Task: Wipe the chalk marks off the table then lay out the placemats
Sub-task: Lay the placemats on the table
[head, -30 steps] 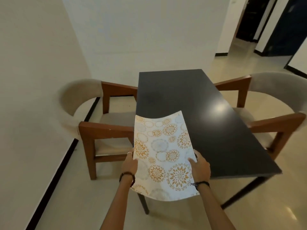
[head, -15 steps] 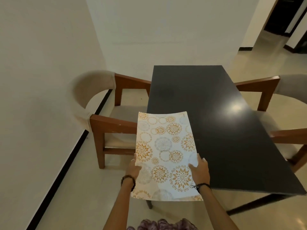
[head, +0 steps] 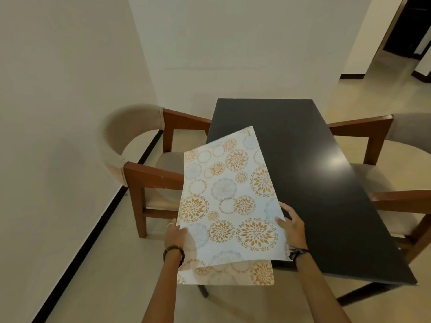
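I hold white placemats printed with orange and grey flower circles over the near left corner of a long black table [head: 310, 187]. The top placemat [head: 228, 197] is skewed clockwise, so a second placemat [head: 256, 273] shows below its near edge. My left hand [head: 175, 236] grips the stack's left edge. On the right edge my right hand [head: 291, 226] holds the top placemat, thumb on top. No chalk marks show on the tabletop.
A wooden armchair [head: 149, 176] with beige upholstery stands left of the table, close to a white wall. Another armchair [head: 396, 164] stands on the right. The table's far end meets the back wall. Tiled floor lies around me, and a dark doorway [head: 410, 26] opens at top right.
The top placemat has turned and slid apart from the one beneath, which now shows below it. My view has shifted left and nearer to the table.
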